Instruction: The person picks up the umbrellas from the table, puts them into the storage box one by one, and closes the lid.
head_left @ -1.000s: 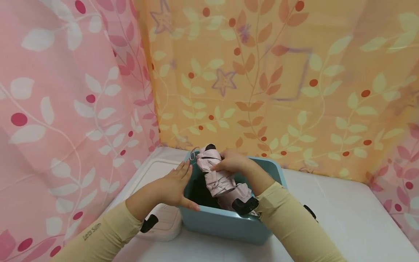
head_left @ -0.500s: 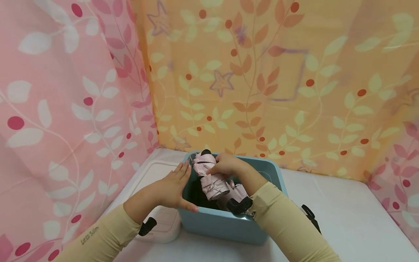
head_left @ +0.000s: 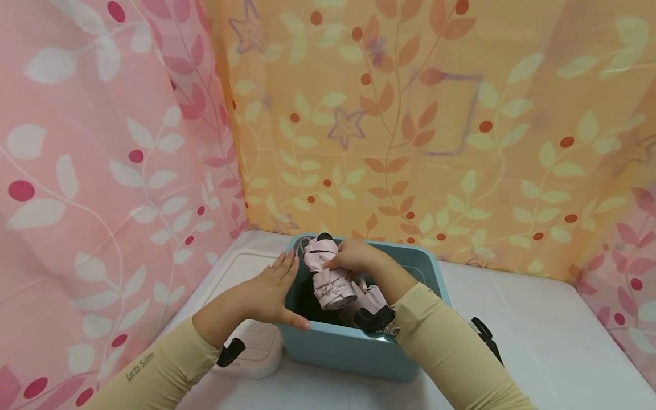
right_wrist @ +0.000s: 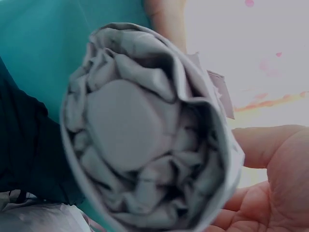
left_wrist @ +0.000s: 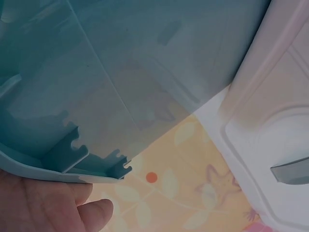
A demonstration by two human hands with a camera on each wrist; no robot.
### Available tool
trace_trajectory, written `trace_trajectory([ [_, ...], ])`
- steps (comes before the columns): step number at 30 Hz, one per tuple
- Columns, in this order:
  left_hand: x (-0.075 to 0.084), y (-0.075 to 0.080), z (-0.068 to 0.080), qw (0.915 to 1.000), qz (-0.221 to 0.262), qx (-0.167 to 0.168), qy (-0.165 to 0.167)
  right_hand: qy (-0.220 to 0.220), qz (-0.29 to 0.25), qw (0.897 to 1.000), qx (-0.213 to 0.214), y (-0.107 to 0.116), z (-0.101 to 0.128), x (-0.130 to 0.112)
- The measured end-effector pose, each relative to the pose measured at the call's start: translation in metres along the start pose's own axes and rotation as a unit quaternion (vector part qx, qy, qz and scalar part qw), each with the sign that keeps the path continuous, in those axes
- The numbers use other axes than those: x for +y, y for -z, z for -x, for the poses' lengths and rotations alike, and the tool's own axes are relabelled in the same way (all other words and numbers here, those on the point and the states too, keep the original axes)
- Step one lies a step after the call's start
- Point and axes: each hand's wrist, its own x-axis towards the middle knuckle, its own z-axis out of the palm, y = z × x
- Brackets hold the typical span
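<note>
A folded pink umbrella (head_left: pixel 326 275) with a black tip stands slanted in a teal plastic bin (head_left: pixel 353 347). My right hand (head_left: pixel 351 255) grips its upper end; the right wrist view shows the bunched fabric end (right_wrist: pixel 145 140) close against my palm (right_wrist: pixel 270 193). A second pink folded umbrella (head_left: pixel 370 297) with a black handle (head_left: pixel 374 319) lies in the bin beside it. My left hand (head_left: pixel 274 287) rests flat against the bin's left rim, fingers straight, thumb on the front corner. The left wrist view shows the bin's outer wall (left_wrist: pixel 120 72) and my thumb (left_wrist: pixel 94 210).
A white lid (head_left: pixel 251 347) lies on the white table to the left of the bin. Patterned pink and orange curtains (head_left: pixel 410 114) close in the back and sides. Something dark (head_left: pixel 312 304) lies at the bin's bottom.
The right hand has pushed the pink umbrella lower into the bin and stood it more upright. The left hand has stayed on the rim.
</note>
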Motion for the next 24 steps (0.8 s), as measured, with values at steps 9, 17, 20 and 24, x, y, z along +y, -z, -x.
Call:
trace_trajectory([
  [9, 0.000, 0.001, -0.001, 1.0000, 0.003, -0.003, 0.000, -0.032, -0.052, 0.998, -0.018, -0.001, -0.004, -0.001],
  [17, -0.001, -0.002, -0.002, 1.0000, -0.004, -0.001, -0.004, -0.039, -0.052, 0.997, -0.032, 0.001, -0.005, 0.003],
  [20, -0.002, -0.002, -0.003, 0.9999, -0.011, 0.003, -0.005, -0.030, -0.061, 0.997, -0.035, 0.005, -0.003, 0.004],
  [24, -0.002, -0.001, -0.003, 0.9999, -0.014, 0.004, -0.006, -0.018, -0.079, 0.996, -0.033, 0.009, -0.001, 0.005],
])
